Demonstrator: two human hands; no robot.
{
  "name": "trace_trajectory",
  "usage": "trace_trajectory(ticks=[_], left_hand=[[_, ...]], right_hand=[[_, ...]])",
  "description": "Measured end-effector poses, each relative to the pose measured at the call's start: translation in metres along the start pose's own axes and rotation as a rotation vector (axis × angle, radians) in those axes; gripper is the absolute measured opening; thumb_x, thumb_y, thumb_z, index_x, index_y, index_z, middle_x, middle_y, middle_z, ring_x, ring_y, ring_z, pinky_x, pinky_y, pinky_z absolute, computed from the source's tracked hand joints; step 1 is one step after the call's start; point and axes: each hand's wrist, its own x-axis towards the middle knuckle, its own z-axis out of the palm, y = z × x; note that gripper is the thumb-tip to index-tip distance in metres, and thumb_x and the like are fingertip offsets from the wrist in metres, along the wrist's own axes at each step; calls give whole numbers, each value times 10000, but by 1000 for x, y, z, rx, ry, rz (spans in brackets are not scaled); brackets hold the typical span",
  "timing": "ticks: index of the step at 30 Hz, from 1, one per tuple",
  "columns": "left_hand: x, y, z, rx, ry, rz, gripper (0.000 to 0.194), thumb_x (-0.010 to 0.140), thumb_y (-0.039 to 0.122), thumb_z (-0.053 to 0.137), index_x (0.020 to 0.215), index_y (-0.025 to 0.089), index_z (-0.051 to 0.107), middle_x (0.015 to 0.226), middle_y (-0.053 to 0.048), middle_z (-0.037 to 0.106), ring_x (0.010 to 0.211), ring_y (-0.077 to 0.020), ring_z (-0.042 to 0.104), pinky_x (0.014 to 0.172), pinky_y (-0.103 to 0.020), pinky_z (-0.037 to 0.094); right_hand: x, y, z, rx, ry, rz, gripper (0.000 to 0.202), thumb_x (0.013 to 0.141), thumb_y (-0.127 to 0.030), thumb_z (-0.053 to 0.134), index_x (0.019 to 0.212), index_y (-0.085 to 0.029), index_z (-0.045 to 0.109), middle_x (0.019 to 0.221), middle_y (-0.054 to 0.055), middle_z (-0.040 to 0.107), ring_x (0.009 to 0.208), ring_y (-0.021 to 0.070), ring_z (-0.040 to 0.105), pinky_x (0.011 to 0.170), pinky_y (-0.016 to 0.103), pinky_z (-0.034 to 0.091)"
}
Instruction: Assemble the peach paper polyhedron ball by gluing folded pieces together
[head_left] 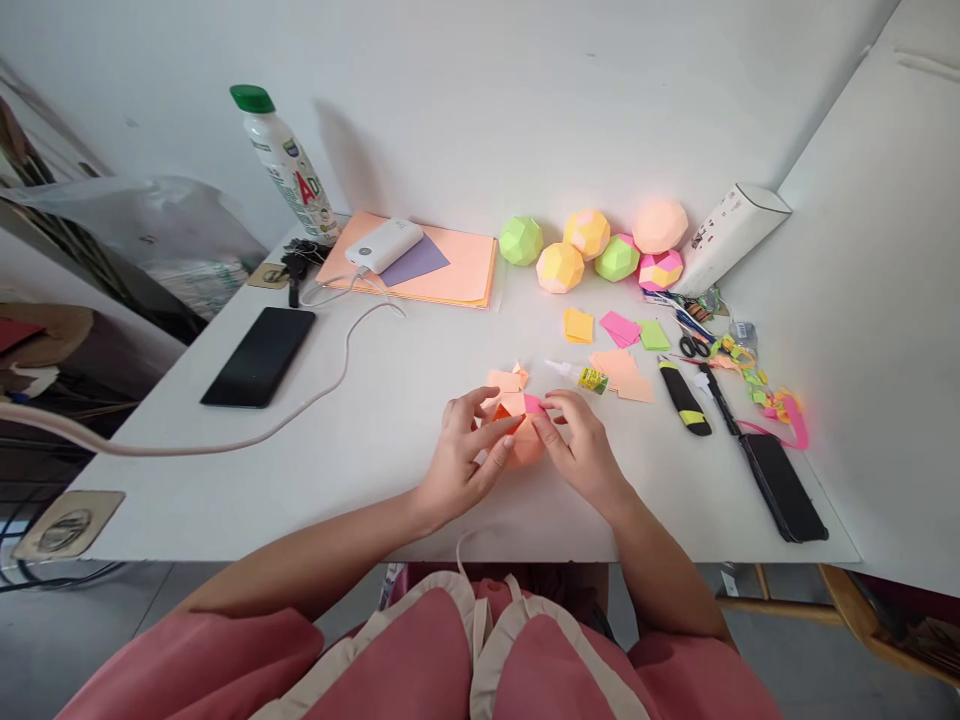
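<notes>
A peach paper ball with an open, orange-shadowed hollow rests on the white table between my hands. My left hand curls around its left side, index finger and thumb reaching over the opening. At the upper right of the ball, my right hand pinches a small pink paper piece, its thumb against the ball. Just behind lie loose peach paper pieces and a small glue bottle with a white nozzle. My fingers hide part of the ball.
Several finished paper balls line the wall. Cut squares, a utility knife, scissors and a black phone-like case lie rightward. Leftward are a black phone, a cable, a power bank and a bottle.
</notes>
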Motion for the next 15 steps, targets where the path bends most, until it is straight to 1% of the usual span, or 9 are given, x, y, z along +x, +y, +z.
trace_trajectory(ticks=[2, 4, 5, 7, 8, 9, 11, 13, 15], left_hand=[[-2, 2, -2, -36, -12, 55, 271, 968, 329, 463, 1122, 243, 669, 1289, -120, 483, 891, -184, 559, 827, -406, 539], [-3, 2, -4, -88, 1, 86, 253, 966, 303, 463, 1130, 236, 644, 1170, -106, 539, 765, -142, 565, 703, -334, 546], [-2, 1, -5, -94, 34, 90, 240, 963, 294, 469, 1126, 238, 635, 1090, -90, 561, 741, -137, 564, 678, -317, 542], [3, -4, -7, -67, 128, 77, 231, 951, 293, 497, 1143, 242, 615, 994, -72, 568, 794, -160, 578, 734, -334, 546], [6, -6, -8, -49, 164, 61, 251, 943, 304, 514, 1168, 237, 602, 1018, -81, 567, 891, -189, 589, 824, -375, 541], [10, -9, -9, -44, 157, 20, 309, 935, 334, 527, 1222, 229, 575, 1128, -108, 554, 1040, -230, 572, 923, -423, 513], [18, -13, -10, -99, 24, -124, 407, 953, 400, 482, 1316, 218, 512, 1385, -142, 447, 1280, -282, 461, 1048, -475, 441], [23, -15, -11, -189, -130, -236, 447, 974, 455, 409, 1330, 205, 507, 1446, -139, 417, 1296, -287, 470, 1061, -477, 437], [24, -15, -10, -220, -160, -277, 467, 986, 477, 355, 1298, 183, 541, 1418, -137, 464, 1297, -285, 481, 1091, -473, 414]], right_hand=[[2, 2, -1, 73, -33, 44, 160, 958, -351, 491, 1028, -239, 582, 1091, 108, 646, 1018, 230, 634, 779, 383, 578], [5, 4, -3, 131, -64, 74, 164, 962, -345, 482, 1020, -235, 589, 1072, 98, 660, 997, 217, 641, 780, 366, 576], [6, 5, -3, 157, -87, 88, 169, 965, -343, 477, 1017, -233, 594, 1066, 93, 668, 983, 210, 646, 793, 364, 573], [8, 6, -3, 209, -139, 113, 198, 974, -351, 457, 1024, -231, 607, 1070, 86, 681, 969, 203, 653, 820, 368, 565], [8, 6, -2, 241, -164, 122, 224, 981, -364, 441, 1036, -231, 613, 1083, 85, 684, 978, 203, 656, 836, 373, 562], [8, 7, -1, 283, -190, 132, 255, 988, -382, 423, 1051, -230, 617, 1099, 87, 685, 997, 205, 657, 856, 380, 559], [7, 8, 1, 383, -236, 159, 317, 998, -425, 389, 1090, -227, 619, 1134, 90, 678, 1050, 208, 654, 905, 393, 553], [6, 9, 1, 440, -279, 192, 355, 996, -460, 379, 1137, -226, 605, 1181, 95, 658, 1119, 213, 634, 963, 413, 537], [5, 8, -2, 447, -357, 209, 381, 974, -490, 425, 1216, -232, 566, 1273, 111, 610, 1226, 235, 578, 991, 432, 530]])
